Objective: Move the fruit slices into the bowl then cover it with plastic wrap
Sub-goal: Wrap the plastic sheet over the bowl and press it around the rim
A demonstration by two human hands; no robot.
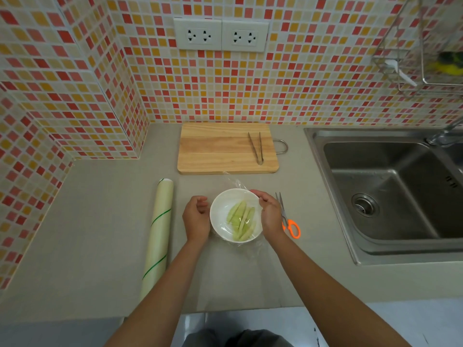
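Observation:
A white bowl [220, 209] stands on the grey counter and holds several pale green fruit slices [241, 220]. A clear sheet of plastic wrap [238, 182] lies over the bowl, with loose film sticking up behind the far rim and spreading on the counter in front. My right hand [269, 212] rests on the bowl's right rim, fingers pinching the film at the far edge. My left hand [196, 217] is cupped against the bowl's left side, fingers curled, with nothing clearly held.
The plastic wrap roll [159, 227] lies left of the bowl. Orange-handled scissors [290, 224] lie right of my right hand. A wooden cutting board [220, 149] with metal tongs [256, 147] sits behind. A steel sink [390, 191] is at the right.

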